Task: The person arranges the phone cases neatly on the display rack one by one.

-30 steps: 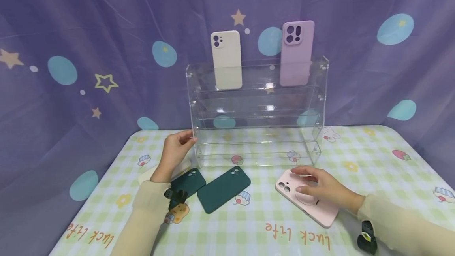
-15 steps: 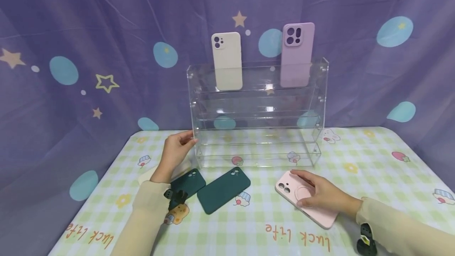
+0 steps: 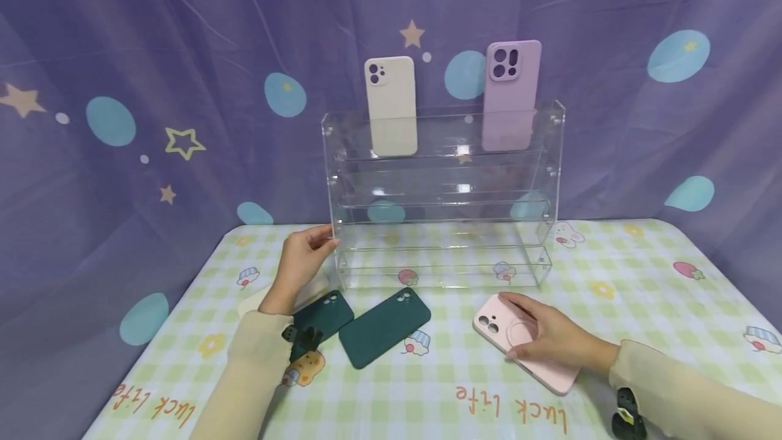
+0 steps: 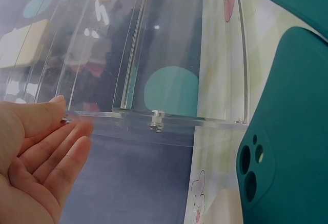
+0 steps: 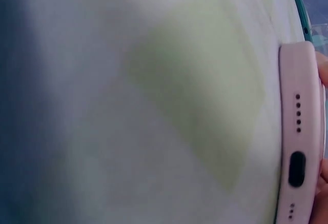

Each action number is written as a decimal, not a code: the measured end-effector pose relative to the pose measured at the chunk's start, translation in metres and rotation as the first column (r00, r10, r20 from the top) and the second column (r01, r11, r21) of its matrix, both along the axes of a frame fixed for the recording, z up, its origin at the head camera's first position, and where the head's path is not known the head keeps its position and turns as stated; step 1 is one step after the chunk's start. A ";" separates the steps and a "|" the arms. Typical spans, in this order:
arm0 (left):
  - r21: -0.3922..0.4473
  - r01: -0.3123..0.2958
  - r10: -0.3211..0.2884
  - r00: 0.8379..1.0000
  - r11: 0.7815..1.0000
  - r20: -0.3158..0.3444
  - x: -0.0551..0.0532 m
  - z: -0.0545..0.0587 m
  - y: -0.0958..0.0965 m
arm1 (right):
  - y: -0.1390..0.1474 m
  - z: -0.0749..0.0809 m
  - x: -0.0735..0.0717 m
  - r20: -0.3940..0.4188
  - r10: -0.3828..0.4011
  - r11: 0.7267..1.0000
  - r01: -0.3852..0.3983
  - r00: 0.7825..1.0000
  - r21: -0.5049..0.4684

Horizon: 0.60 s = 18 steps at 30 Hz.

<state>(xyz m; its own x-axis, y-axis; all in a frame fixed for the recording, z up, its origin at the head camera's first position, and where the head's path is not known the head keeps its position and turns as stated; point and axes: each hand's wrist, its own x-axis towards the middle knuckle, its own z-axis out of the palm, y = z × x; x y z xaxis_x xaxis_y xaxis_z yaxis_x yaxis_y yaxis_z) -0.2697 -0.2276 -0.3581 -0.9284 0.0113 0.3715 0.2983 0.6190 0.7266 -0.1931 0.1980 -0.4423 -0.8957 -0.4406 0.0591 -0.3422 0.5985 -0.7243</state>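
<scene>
A purple star-printed curtain backs the green-and-white checked counter. A flat cream object lies mostly hidden beneath the left forearm. The left grip pinches the side edge of a clear acrylic rack. One dark green phone case is part-covered by a black wrist strap; a second dark green case shows whole. A white phone case and a lilac phone case top the rack. The right grip clasps a pale pink phone case on the counter, most fingers hidden.

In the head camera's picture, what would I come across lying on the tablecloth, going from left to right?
Partly hidden cream item, partly hidden green phone case, fully visible green phone case, pink phone case gripped by the right hand.
</scene>
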 end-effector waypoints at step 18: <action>0.017 0.001 -0.001 1.000 1.000 0.005 0.001 0.001 0.001 | -0.004 0.010 0.003 -0.090 -0.006 0.999 0.002 0.996 -0.044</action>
